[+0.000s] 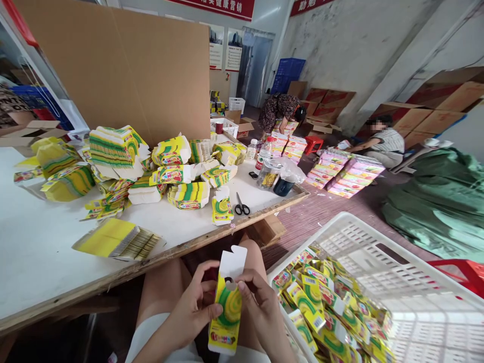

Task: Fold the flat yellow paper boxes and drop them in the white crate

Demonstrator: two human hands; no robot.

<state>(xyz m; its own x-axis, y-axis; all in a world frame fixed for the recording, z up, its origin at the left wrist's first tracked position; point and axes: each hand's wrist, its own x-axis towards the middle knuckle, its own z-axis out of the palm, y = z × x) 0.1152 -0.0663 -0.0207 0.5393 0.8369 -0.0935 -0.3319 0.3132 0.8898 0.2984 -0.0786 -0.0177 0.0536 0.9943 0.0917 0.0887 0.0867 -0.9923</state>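
Note:
Both my hands hold one small yellow-and-green printed carton (227, 307) with a white hang tab, upright over my lap. My left hand (194, 307) grips its left side with curled fingers. My right hand (260, 302) pinches its upper right edge near the tab. To my right, a white plastic crate (381, 262) holds several cartons of the same kind (325, 312). In front of me, on the white table (45, 252), lie stacks of flat yellow-green carton blanks (117, 239) and bundled ones (113, 146).
Black scissors (242, 206), bottles and a dark cup (283, 185) sit near the table's right corner. A big cardboard sheet (124, 65) stands behind the table. Two people work among pink-green box stacks (344, 174) on the floor. A green tarp (438, 201) lies at right.

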